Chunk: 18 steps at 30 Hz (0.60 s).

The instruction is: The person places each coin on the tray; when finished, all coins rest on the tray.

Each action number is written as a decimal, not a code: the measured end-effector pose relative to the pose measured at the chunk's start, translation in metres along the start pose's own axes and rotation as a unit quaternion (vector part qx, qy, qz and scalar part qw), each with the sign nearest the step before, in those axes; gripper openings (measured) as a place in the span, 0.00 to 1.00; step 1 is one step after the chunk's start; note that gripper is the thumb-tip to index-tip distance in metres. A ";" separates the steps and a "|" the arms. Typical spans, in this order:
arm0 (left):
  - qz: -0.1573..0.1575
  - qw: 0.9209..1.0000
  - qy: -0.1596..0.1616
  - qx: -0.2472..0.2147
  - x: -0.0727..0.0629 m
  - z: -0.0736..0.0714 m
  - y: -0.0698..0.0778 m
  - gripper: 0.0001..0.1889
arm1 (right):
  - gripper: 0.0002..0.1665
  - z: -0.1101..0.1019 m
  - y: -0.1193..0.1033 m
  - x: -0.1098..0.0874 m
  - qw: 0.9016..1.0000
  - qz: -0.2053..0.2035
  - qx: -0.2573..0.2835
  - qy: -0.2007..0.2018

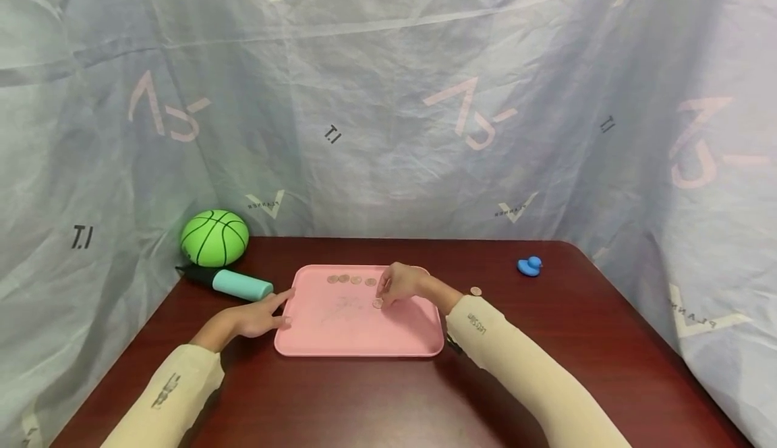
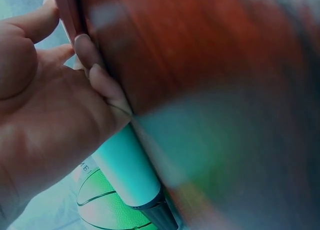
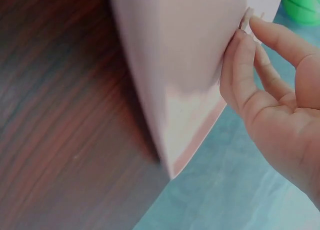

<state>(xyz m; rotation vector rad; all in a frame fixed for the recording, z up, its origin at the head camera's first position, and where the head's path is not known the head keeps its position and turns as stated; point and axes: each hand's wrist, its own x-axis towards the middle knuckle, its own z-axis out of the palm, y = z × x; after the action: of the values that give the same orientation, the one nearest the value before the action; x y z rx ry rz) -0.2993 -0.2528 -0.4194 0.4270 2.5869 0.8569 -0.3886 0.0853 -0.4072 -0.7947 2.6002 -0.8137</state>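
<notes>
Head view: a pink tray point(image 1: 358, 340) lies flat on the table point(image 1: 291, 401), a faded mark point(image 1: 342, 308) showing on its floor. In it, four coins point(image 1: 356, 280) form a row by the far side, the two leftmost close together. The right hand point(image 1: 400, 283) is over the tray's right half, fingers bent, a held coin point(image 1: 378, 303) pinched between thumb and fingertips just nearer than the row's right end. The right wrist view shows this coin tilted on edge in the pinch; whether it touches the tray's floor, I cannot tell.

The left hand point(image 1: 257, 316) is at the tray's left rim, thumb and forefinger spread well apart, their tips touching the rim; it pinches nothing.

Outside the tray, a lone coin point(image 1: 476, 291) lies on the table to the right, near the right sleeve point(image 1: 510, 353), and a blue duck point(image 1: 529, 267) sits farther right. Far left, a teal tube point(image 1: 243, 285) with a black end lies just nearer than a green ball point(image 1: 215, 239).
</notes>
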 end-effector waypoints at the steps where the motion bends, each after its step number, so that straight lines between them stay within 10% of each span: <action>1: -0.001 1.000 0.001 0.002 0.000 0.000 0.001 0.41 | 0.12 0.001 -0.002 0.001 1.000 -0.009 -0.012 -0.003; 18: -0.005 1.000 -0.001 0.007 0.002 -0.001 -0.001 0.41 | 0.05 0.029 -0.040 0.039 0.995 0.005 -0.098 0.003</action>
<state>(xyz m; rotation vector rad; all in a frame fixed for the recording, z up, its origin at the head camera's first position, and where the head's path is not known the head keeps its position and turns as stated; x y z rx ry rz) -0.3012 -0.2533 -0.4201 0.4179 2.5936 0.8341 -0.3911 0.0223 -0.4108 -0.8324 2.7168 -0.5628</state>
